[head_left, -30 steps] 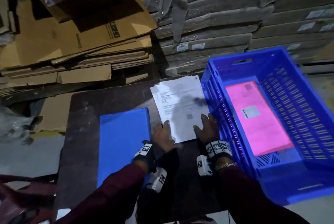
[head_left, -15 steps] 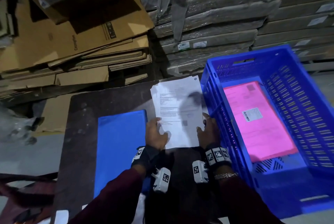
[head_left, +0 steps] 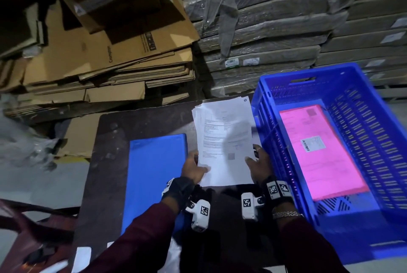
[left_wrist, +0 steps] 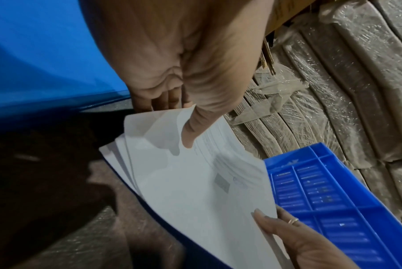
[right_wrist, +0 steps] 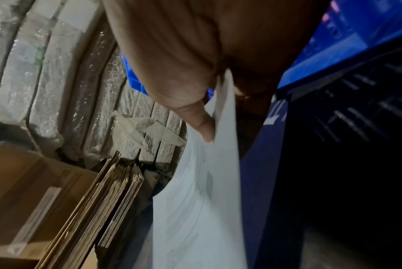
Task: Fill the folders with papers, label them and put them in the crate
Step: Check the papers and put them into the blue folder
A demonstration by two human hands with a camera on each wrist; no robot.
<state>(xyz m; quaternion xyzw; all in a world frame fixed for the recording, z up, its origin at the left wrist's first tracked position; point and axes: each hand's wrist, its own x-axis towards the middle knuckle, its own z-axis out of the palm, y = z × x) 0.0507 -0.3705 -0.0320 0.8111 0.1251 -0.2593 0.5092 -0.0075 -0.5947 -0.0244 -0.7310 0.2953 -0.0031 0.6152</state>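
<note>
A stack of white printed papers (head_left: pixel 224 140) is held over the dark table (head_left: pixel 110 162) between both hands. My left hand (head_left: pixel 193 169) pinches its near left edge, thumb on top (left_wrist: pixel 188 134). My right hand (head_left: pixel 256 162) pinches the near right edge of the papers (right_wrist: pixel 202 191), thumb on top. A blue folder (head_left: pixel 154 175) lies flat to the left of the papers. The blue crate (head_left: pixel 275 87) stands at the right with a pink folder (head_left: pixel 319 153) bearing a white label lying on its floor.
Flattened cardboard boxes (head_left: pixel 105 52) are piled behind the table at the left. Wrapped flat packs (head_left: pixel 275 30) are stacked behind the crate. White paper slips (head_left: pixel 81 257) lie at the near left corner of the table.
Both hands went from resting on the papers' near end to pinching its side edges. The stack has lifted and drawn slightly toward me.
</note>
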